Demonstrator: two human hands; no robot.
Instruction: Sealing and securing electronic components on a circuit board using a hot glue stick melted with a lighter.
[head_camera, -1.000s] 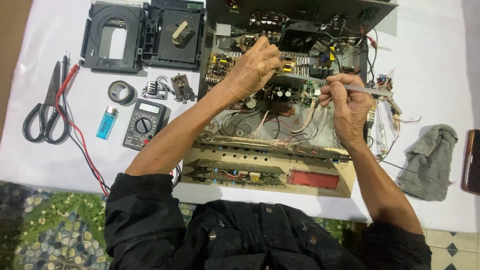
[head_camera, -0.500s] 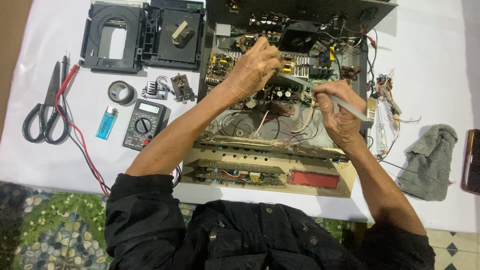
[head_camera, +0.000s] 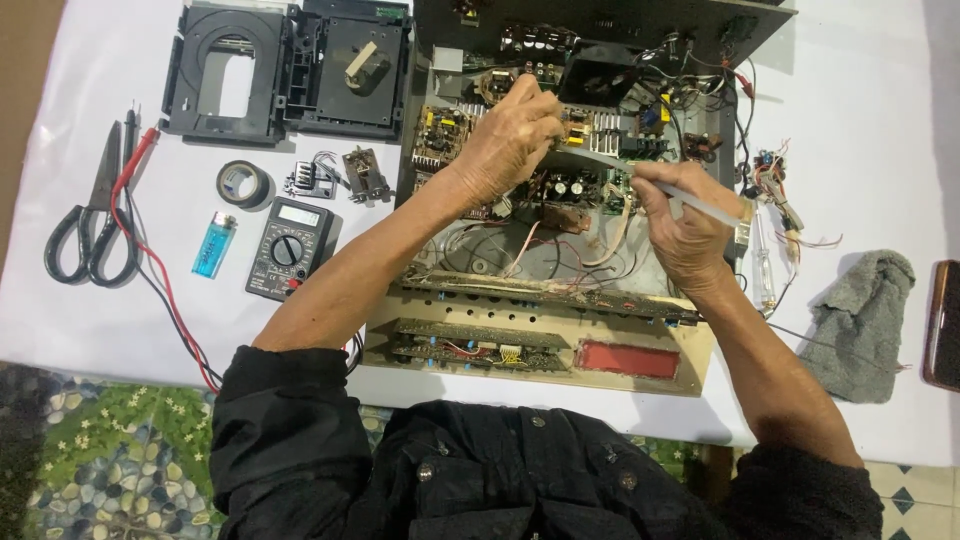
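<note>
Chassis (head_camera: 560, 300) of an opened electronic unit lies on the white table (head_camera: 850, 120), cover off, boards and wiring exposed, front panel nearest the person. Left hand (head_camera: 510, 140) rests on the circuit boards (head_camera: 590, 185) near the middle of the unit, fingers curled narrow and pinched down among the parts; what they grip, if anything, cannot be told. Placement looks like a steadying hold close to the tool tip. Right hand (head_camera: 685, 230) is closed round a thin white tool (head_camera: 690, 200), held like a pen, slanting up-left so its tip meets the boards just beside the left fingers.

Left of the chassis, well apart: black plastic housing (head_camera: 290, 70), roll of tape (head_camera: 243, 183), small connector parts (head_camera: 335, 178), multimeter (head_camera: 290, 245) with red and black leads, blue lighter (head_camera: 214, 245), scissors (head_camera: 90, 220). Right: loose wire bundle (head_camera: 780, 190), grey rag (head_camera: 865, 320), dark device (head_camera: 942, 325) at the table edge. Patterned floor covering below.
</note>
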